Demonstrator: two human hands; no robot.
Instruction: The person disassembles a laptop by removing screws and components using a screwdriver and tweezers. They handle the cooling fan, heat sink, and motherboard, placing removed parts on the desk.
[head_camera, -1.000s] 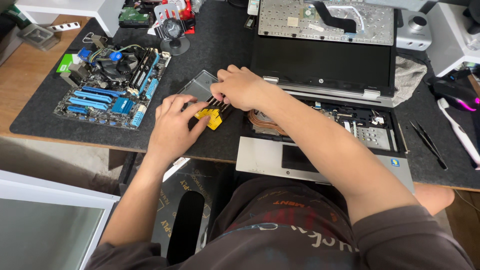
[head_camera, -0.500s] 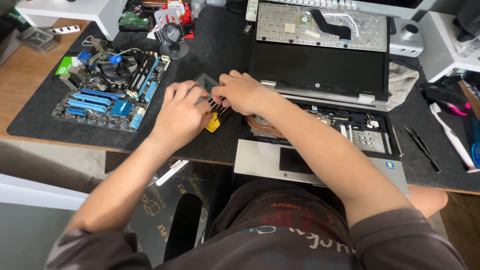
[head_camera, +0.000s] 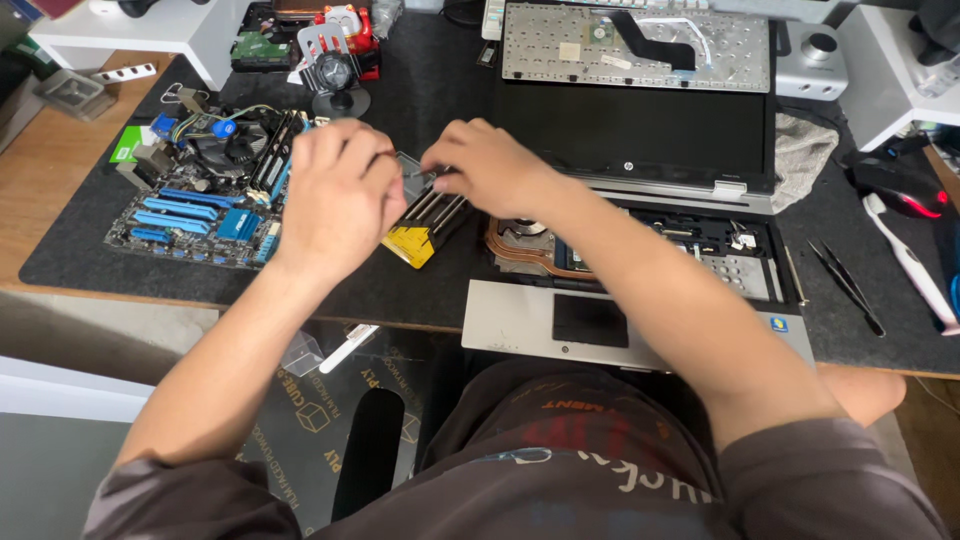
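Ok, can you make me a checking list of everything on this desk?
Surface: dark mat over a wooden desk.
Job's things: black and yellow screwdriver set under both hands.
Clutter: opened laptop, motherboard, tweezers, white tool.
Grips: left hand curled above the set; right hand pinching a thin bit.
Cables: ribbon cable on the upturned keyboard.
Surroundings: white shelf, person's lap below.

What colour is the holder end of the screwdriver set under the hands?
Yellow, on the screwdriver set; the head view shows it best.
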